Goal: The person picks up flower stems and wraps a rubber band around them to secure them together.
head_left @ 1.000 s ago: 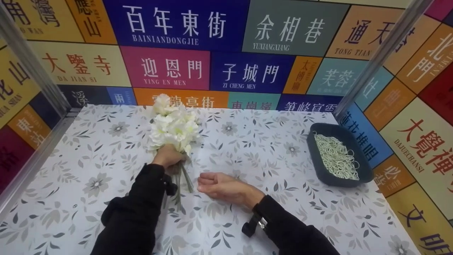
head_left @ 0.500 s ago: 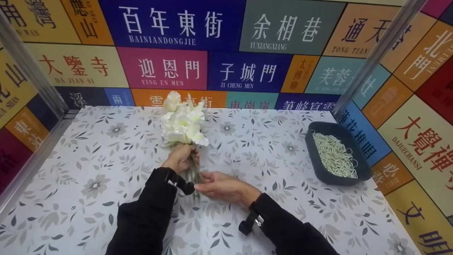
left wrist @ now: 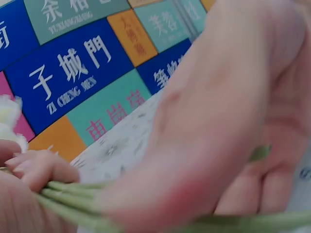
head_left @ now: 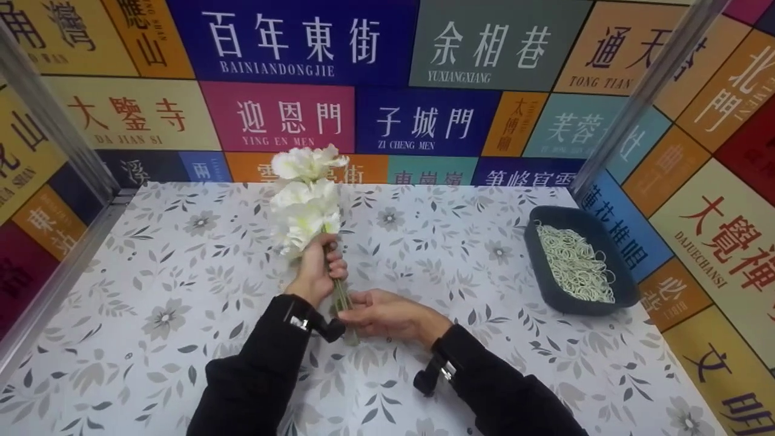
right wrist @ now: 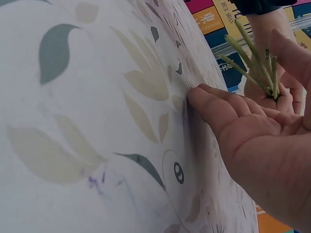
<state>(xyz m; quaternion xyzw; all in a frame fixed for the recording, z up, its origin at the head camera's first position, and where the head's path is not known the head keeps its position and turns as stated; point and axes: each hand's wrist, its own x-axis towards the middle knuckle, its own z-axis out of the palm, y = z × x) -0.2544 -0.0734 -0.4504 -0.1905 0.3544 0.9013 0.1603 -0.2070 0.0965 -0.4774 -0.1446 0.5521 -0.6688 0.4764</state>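
Observation:
My left hand [head_left: 318, 269] grips a bunch of white flowers [head_left: 306, 209] by its green stems, just under the blooms. The blooms point away from me, and the stem ends slant down toward my right hand [head_left: 393, 315]. In the left wrist view the stems [left wrist: 73, 196] pass behind the blurred right thumb and in front of that hand's fingers. The right wrist view shows the right fingers fairly straight, with the thumb apart from them. Stem ends [right wrist: 250, 53] stick out of the left fist there.
A dark box [head_left: 545, 297] of pale rubber bands [head_left: 575, 260] stands at the right of the table. White cloth with grey leaves [head_left: 163, 321] covers the table. Colourful sign panels [head_left: 278, 115] and clear posts [head_left: 648, 91] bound the back and sides.
My left hand has brought the flowers rightward, then turned them more upright. My right hand stays in nearly the same place, and the stems now come between its thumb and fingers.

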